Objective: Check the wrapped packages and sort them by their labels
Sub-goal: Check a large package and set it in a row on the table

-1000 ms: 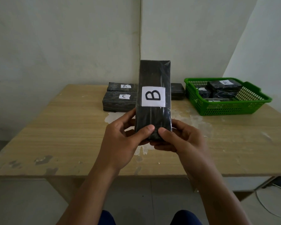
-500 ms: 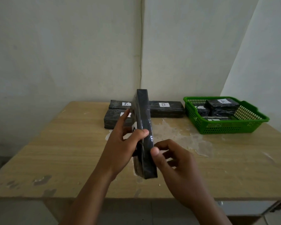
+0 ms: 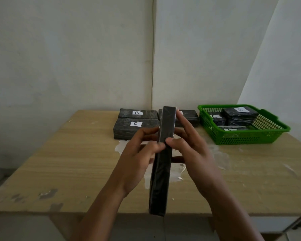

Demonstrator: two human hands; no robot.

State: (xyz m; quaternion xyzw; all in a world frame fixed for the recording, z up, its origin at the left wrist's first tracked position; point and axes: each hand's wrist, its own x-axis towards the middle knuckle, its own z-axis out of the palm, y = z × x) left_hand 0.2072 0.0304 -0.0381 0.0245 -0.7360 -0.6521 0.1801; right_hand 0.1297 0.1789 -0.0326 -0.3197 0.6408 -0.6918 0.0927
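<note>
I hold a long black wrapped package (image 3: 161, 171) edge-on above the table, its narrow side toward me and its label hidden. My left hand (image 3: 137, 159) grips its left face with the thumb on the near edge. My right hand (image 3: 191, 150) holds the right face, fingers stretched along it and thumb on the edge. On the table behind lie a package labelled A (image 3: 137, 113), a package labelled C (image 3: 134, 129) and a third package (image 3: 189, 117) partly hidden by my fingers.
A green plastic basket (image 3: 241, 136) stands at the back right of the wooden table (image 3: 68, 162) and holds several labelled black packages, one marked A (image 3: 240, 112). White walls close in behind and to the right.
The package has turned from showing its B label to edge-on, and has stretched toward me. My right hand has come up onto its right face.
</note>
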